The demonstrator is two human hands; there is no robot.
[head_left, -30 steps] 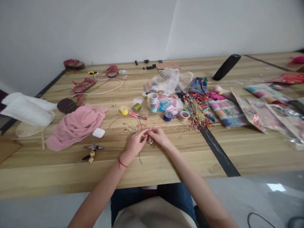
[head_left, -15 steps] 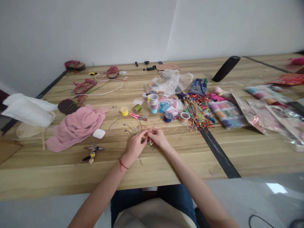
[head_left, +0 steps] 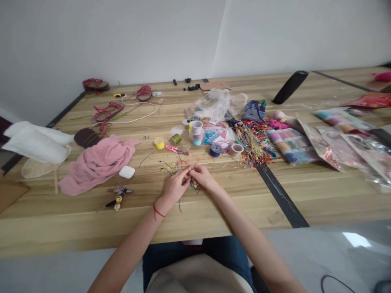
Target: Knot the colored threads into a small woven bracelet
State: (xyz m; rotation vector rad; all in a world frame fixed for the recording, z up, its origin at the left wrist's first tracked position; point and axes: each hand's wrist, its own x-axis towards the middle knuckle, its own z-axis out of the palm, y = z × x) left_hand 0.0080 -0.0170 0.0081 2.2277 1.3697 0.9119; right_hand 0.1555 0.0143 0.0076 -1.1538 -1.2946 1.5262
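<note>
My left hand, with a red string bracelet at its wrist, is closed with its fingers pinched together. My right hand pinches close against it, fingertips meeting. Between them runs a bundle of thin coloured cords, mostly hidden by the fingers. Yellow and dark cord ends fan out on the table beyond the left hand. One dark strand trails below that hand. Just past the hands lie a pink thread snipper and a small clear bag.
Spools of yellow, olive and navy thread stand ahead. A tangled heap of coloured cords lies right. Leftward are a pink cloth, a white case and a keyring bunch. Bagged yarn lies far right.
Both hands stay together in nearly the same place, with only slight finger movement. The whole view has shifted a little.
</note>
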